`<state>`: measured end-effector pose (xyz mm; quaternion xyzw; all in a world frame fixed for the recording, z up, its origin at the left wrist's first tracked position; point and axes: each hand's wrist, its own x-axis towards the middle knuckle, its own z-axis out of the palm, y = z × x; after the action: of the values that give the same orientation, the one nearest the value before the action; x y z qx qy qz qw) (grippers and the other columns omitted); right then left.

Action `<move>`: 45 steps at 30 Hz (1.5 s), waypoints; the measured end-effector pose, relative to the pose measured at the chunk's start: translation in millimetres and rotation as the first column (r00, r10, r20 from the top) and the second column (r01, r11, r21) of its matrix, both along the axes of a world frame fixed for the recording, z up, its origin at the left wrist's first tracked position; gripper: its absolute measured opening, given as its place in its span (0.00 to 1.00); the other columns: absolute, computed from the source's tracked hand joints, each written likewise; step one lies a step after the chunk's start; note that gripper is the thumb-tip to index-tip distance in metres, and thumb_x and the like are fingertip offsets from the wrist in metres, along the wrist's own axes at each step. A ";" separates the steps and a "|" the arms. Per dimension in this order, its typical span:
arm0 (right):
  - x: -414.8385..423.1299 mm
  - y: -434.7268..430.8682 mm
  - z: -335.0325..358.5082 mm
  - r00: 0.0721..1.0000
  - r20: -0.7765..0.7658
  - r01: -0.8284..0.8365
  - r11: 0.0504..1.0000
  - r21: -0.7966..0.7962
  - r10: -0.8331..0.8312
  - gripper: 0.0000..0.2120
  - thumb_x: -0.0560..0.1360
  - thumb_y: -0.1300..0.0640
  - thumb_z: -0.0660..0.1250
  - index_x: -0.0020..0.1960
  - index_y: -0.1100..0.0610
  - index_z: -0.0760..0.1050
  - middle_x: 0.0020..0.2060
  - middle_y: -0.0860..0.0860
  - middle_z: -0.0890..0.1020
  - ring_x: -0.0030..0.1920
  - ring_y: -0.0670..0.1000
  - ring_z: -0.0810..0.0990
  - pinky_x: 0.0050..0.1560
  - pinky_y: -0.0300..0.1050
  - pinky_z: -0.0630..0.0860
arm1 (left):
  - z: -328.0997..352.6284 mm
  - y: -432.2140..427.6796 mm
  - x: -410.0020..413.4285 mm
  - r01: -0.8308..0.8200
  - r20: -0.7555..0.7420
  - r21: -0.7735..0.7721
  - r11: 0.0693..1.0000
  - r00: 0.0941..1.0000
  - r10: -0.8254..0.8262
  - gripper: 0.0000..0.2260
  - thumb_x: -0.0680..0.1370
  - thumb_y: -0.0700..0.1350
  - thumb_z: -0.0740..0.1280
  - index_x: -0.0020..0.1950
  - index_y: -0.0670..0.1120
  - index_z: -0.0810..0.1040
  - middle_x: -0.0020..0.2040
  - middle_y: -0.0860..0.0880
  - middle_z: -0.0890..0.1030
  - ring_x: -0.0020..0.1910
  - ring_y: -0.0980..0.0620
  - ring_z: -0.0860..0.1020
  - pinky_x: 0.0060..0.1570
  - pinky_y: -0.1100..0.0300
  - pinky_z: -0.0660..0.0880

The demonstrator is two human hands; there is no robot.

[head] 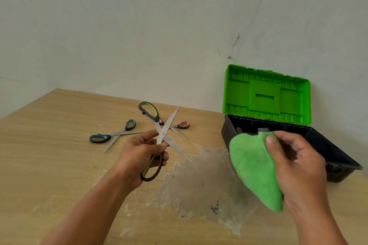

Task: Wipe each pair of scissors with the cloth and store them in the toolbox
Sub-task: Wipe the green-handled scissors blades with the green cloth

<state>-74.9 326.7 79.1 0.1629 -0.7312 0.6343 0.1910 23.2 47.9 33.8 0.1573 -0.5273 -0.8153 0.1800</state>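
Observation:
My left hand (139, 151) holds a pair of green-and-black scissors (162, 135) above the table, blades spread wide in an X. To the right, apart from the blades, my right hand (296, 165) grips a green cloth (253, 167). Blue-handled scissors (113, 135) lie spread on the table at the left. Red-handled scissors (182, 126) lie behind the held pair, partly hidden by it. The toolbox (338, 157), black base with green lid (266, 95) raised, stands at the right against the wall.
The wooden table (49, 155) has a worn, greyish scuffed patch (203, 177) in the middle, below my hands. A pale wall stands close behind the table and the toolbox.

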 end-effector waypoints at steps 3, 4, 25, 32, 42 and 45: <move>18.0 -1.8 -2.4 0.992 -0.124 0.025 0.974 0.224 0.003 0.05 0.74 0.55 0.75 0.47 0.47 0.81 0.43 0.45 0.86 0.45 0.45 0.83 0.46 0.34 0.78 | 2.9 6.7 1.9 0.011 -0.001 -0.014 1.000 1.000 -0.011 0.15 0.76 0.29 0.68 0.60 0.40 0.81 0.41 0.39 0.77 0.32 0.44 0.78 0.33 0.54 0.78; 23.5 -7.5 -10.7 0.990 -0.142 0.029 0.948 0.316 0.018 0.06 0.73 0.56 0.76 0.46 0.48 0.81 0.43 0.44 0.85 0.44 0.43 0.82 0.43 0.30 0.76 | 4.5 8.8 2.8 0.016 -0.004 -0.015 1.000 1.000 -0.016 0.15 0.76 0.29 0.68 0.60 0.40 0.81 0.40 0.39 0.78 0.33 0.44 0.79 0.33 0.54 0.78; 65.0 -64.2 -43.9 0.871 0.340 -0.435 0.879 0.195 0.356 0.01 0.77 0.52 0.73 0.48 0.46 0.83 0.42 0.46 0.87 0.45 0.45 0.85 0.50 0.43 0.83 | 29.2 90.0 -4.0 -0.206 -0.070 0.105 0.973 0.974 0.214 0.06 0.79 0.37 0.67 0.53 0.38 0.82 0.39 0.41 0.83 0.38 0.48 0.83 0.43 0.55 0.79; 54.6 -41.2 -21.8 0.875 0.326 -0.435 0.877 0.203 0.359 0.05 0.77 0.59 0.73 0.48 0.49 0.84 0.37 0.50 0.87 0.33 0.42 0.81 0.38 0.38 0.79 | 40.8 67.3 2.6 -0.123 -0.113 0.149 0.981 0.984 0.140 0.12 0.74 0.42 0.71 0.55 0.39 0.82 0.48 0.40 0.85 0.48 0.45 0.83 0.55 0.51 0.78; 36.7 -17.7 -7.2 0.873 0.297 -0.465 0.844 0.268 0.387 0.07 0.78 0.60 0.71 0.48 0.49 0.85 0.38 0.51 0.87 0.32 0.43 0.79 0.39 0.42 0.81 | 41.0 37.4 6.5 -0.155 -0.163 0.259 0.953 0.966 0.201 0.11 0.72 0.45 0.72 0.52 0.45 0.78 0.43 0.45 0.82 0.44 0.47 0.82 0.52 0.53 0.81; 31.0 -12.3 -4.7 0.884 0.281 -0.446 0.855 0.263 0.374 0.08 0.78 0.61 0.71 0.47 0.48 0.85 0.38 0.53 0.87 0.32 0.43 0.79 0.40 0.43 0.82 | 46.6 37.6 2.2 -0.210 -0.144 0.107 0.972 0.964 0.224 0.16 0.72 0.45 0.73 0.58 0.45 0.77 0.53 0.42 0.82 0.52 0.46 0.82 0.57 0.49 0.78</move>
<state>-43.9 314.5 74.3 0.2735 -0.7887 0.5472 -0.0605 25.4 85.5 80.4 0.1583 -0.4538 -0.8236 0.3012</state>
